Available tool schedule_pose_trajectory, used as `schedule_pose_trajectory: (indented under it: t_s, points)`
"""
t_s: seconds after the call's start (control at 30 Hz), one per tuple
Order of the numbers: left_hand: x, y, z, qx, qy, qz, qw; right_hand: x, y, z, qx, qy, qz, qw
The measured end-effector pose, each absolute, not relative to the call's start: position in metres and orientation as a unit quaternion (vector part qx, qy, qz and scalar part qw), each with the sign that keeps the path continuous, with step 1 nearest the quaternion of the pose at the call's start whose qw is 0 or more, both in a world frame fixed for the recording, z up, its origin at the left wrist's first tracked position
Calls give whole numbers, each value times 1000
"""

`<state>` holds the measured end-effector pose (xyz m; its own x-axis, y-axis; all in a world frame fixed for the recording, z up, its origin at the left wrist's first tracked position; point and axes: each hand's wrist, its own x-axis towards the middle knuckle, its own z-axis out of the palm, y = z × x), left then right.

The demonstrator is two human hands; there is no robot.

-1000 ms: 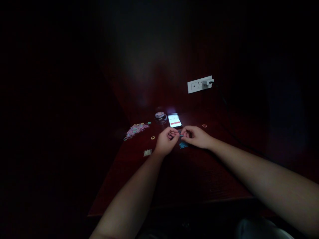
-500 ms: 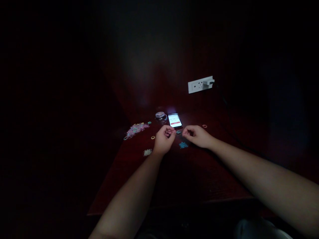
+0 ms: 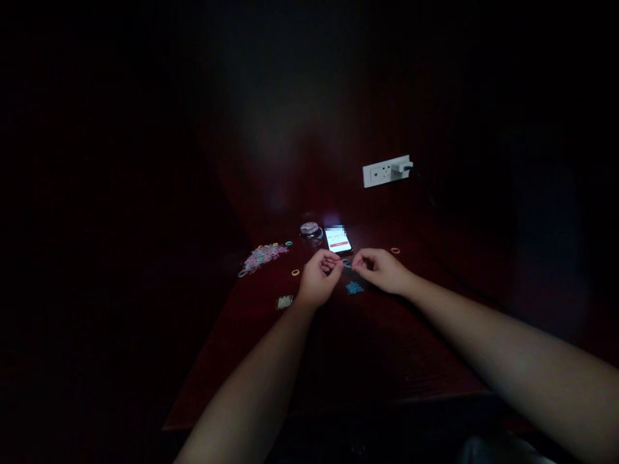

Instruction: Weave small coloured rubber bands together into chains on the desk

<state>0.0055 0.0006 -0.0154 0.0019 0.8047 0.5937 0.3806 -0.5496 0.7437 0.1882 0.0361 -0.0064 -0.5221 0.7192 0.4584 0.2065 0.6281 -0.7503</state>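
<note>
My left hand (image 3: 320,277) is closed in a pinch, thumb against the fingers. Facing it across a small gap, my right hand (image 3: 380,270) is pinched too. A thin blue rubber band (image 3: 347,265) spans the gap between the two sets of fingertips; it is small and dim. Just below lies a little pile of blue rubber bands (image 3: 354,288). Left of my left wrist sits a pile of pale cream rubber bands (image 3: 284,301). A single yellow band (image 3: 295,272) lies beside my left hand, and a pink one (image 3: 395,251) beyond my right hand.
A lit phone (image 3: 338,239) and a lidded clear jar (image 3: 310,233) stand behind my hands. A mixed, mostly pink heap of rubber bands (image 3: 264,258) lies at the table's left edge. A wall socket (image 3: 387,171) holds a plug with a dark cable. The room is dark.
My fingertips have come slightly nearer each other, and a blue strand now shows between them. The view has tilted a little, so the table things sit lower.
</note>
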Motion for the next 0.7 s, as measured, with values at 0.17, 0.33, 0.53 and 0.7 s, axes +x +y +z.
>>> schedule_pose_trajectory:
  t_s: [0.17, 0.33, 0.53, 0.7]
  points:
    - [7, 0, -16, 689, 435, 543, 204, 187, 37, -8, -278, -795, 360, 401]
    - [7, 0, -16, 692, 432, 536, 219, 186, 37, -10, -275, -788, 369, 408]
    - [7, 0, -17, 697, 432, 530, 217, 187, 37, -10, -271, -803, 359, 391]
    - [7, 0, -17, 712, 430, 523, 188, 187, 36, -10, -270, -811, 345, 388]
